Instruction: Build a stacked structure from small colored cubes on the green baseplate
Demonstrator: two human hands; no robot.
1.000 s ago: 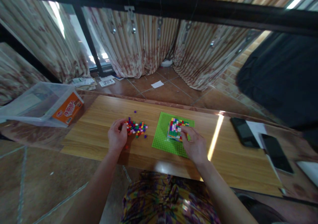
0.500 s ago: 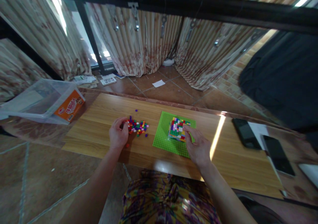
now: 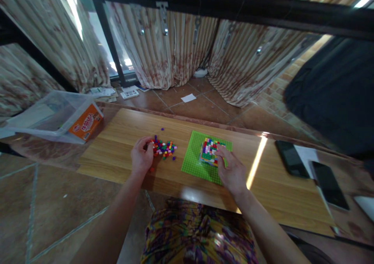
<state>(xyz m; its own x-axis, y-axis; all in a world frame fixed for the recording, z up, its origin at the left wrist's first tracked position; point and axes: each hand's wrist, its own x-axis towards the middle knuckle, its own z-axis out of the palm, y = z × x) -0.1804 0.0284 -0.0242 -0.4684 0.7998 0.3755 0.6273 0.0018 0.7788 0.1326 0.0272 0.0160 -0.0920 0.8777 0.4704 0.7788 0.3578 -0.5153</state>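
A low block of many small coloured bricks (image 3: 209,149) stands on a bright green studded baseplate (image 3: 191,162). My right hand (image 3: 232,172) reaches over its right side, thumb and index finger drawn together at the top layer; anything between the fingertips is too small to make out. To the left lies a loose pile of tiny coloured bricks (image 3: 165,149) on the wooden board. At the pile's left edge is my left hand (image 3: 142,156), its fingers curled toward the thumb. What those fingertips hold, if anything, is hidden.
A clear plastic bin (image 3: 62,117) with an orange label stands at the left. Two dark phones, one of them a black phone (image 3: 292,158), lie at the right beside white paper (image 3: 306,158). The wooden board (image 3: 113,139) rests on a larger table.
The whole view has shifted slightly. My right fingers have moved a little over the brick block's top. My left hand stays at the edge of the loose pile.
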